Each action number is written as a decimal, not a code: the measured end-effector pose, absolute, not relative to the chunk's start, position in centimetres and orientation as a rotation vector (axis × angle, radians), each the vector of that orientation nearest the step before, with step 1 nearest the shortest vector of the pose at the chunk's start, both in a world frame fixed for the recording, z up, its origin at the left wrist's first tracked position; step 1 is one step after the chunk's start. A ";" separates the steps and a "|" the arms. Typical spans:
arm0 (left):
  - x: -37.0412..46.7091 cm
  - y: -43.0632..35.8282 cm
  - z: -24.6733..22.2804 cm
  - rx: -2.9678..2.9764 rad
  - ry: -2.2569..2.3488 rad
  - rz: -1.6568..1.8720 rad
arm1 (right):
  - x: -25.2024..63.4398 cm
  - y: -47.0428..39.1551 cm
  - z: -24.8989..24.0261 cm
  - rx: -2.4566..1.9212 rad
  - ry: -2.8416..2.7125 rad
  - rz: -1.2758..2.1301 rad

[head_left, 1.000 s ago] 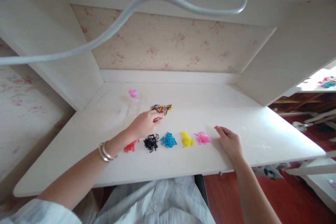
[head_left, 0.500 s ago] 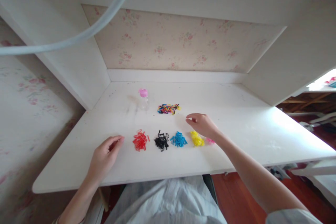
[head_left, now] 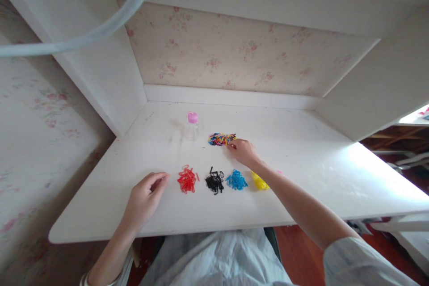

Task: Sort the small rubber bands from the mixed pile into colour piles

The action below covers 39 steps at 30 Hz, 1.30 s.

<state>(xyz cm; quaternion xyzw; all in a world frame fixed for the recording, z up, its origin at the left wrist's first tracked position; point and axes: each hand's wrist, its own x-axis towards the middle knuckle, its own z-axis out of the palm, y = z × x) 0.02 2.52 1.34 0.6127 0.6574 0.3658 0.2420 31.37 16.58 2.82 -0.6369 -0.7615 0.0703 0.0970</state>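
Observation:
A mixed-colour pile of small bands (head_left: 219, 139) lies mid-table, and the fingertips of my right hand (head_left: 244, 151) touch its right edge, closed on something I cannot make out. Nearer me, in a row, are a red pile (head_left: 187, 179), a black pile (head_left: 215, 181), a blue pile (head_left: 237, 179) and a yellow pile (head_left: 259, 181), the last partly under my right forearm. A bit of pink (head_left: 279, 171) shows beyond that arm. Left of the red pile, my left hand (head_left: 147, 194) rests with thumb and fingertips together; whether anything is between them is hidden.
A clear bottle with a pink lid (head_left: 192, 118) stands behind the piles, left of the mixed one. The white desk (head_left: 161, 214) has side panels and a low back ledge (head_left: 228, 97). A pale cable (head_left: 110, 24) crosses the upper left.
My right hand has moved left to the mixed pile, and its forearm now covers part of the yellow pile and most of the pink. The view has shifted slightly.

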 end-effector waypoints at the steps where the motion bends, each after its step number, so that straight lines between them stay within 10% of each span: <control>1: 0.1 2.5 1.4 1.676 1.793 1.000 | 31.4 16.6 2.8 -1.874 -2.264 0.207; 39: 0.0 2.6 1.1 1.704 1.757 0.943 | 32.3 7.5 7.9 -1.351 -2.348 0.420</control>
